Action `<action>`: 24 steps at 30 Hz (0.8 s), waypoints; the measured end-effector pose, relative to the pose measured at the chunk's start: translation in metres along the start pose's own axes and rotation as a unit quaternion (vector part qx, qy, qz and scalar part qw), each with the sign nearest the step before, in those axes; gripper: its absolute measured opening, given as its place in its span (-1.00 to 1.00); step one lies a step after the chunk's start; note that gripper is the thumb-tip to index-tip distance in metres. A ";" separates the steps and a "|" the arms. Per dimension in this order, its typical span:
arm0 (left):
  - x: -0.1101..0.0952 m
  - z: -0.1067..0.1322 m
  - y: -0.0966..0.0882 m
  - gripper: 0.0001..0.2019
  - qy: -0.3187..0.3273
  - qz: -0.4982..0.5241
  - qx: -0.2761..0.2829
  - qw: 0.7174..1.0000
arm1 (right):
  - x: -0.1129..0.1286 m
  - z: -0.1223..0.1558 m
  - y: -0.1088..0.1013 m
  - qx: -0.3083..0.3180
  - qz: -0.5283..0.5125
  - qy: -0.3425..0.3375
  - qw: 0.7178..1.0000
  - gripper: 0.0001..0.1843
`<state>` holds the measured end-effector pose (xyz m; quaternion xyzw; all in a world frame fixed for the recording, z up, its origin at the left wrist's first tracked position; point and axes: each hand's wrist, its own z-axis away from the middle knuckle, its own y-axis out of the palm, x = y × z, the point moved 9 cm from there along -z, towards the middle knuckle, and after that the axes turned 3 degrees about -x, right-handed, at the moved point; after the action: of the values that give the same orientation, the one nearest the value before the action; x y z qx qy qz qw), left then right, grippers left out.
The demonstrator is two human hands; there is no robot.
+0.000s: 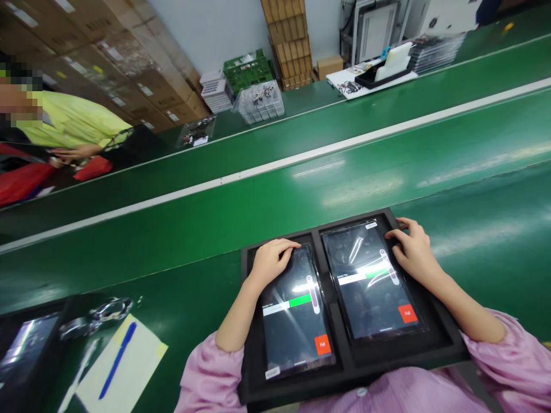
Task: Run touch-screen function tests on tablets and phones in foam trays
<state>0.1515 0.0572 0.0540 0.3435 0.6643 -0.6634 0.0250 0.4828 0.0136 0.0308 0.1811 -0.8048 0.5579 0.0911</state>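
Two tablets lie side by side in a black foam tray in front of me, both with lit dark screens showing a green bar, a volume slider and a red "Fail" box. My left hand (273, 262) rests over the upper left corner of the left tablet (286, 327), its index finger stretched along the top edge. At the upper right side of the right tablet (365, 298), my right hand (414, 250) has its fingers apart, some over the rim of the tray (344, 350). Neither hand grips anything visible.
To the left lie a paper sheet (144, 358) with a blue pen (118, 358), clear plastic wrapping (109, 310) and another dark tray (55, 332). Across the green conveyor (275, 195), a person in a yellow top (77, 117) works beside cartons (142, 69) and a plastic bin (260, 103).
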 end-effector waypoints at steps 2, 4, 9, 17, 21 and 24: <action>0.000 0.000 0.000 -0.69 0.004 0.002 0.003 1.000 | 0.000 0.000 0.000 0.000 -0.002 0.002 1.000 -0.71; 0.001 0.000 0.000 -0.69 0.004 0.003 0.004 1.000 | 0.000 0.000 0.000 0.000 -0.004 0.004 1.000 -0.71; 0.002 0.000 0.000 -0.68 0.010 -0.003 0.007 1.000 | 0.001 -0.001 -0.002 -0.005 -0.007 -0.001 1.000 -0.70; -0.012 0.000 0.000 -0.66 0.066 -0.008 0.031 0.997 | 0.008 -0.001 -0.008 -0.032 0.008 -0.029 0.999 -0.71; -0.008 -0.001 0.002 -0.63 0.051 -0.005 0.063 0.997 | 0.051 0.005 -0.042 -0.083 -0.029 -0.116 0.989 -0.74; -0.006 0.010 0.002 -0.59 0.032 0.021 0.160 0.986 | 0.104 0.029 -0.045 0.016 -0.121 -0.296 0.947 -0.75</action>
<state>0.1529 0.0455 0.0536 0.3783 0.5423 -0.7492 -0.0381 0.4071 -0.0471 0.0956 0.4352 -0.7589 0.4765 -0.0876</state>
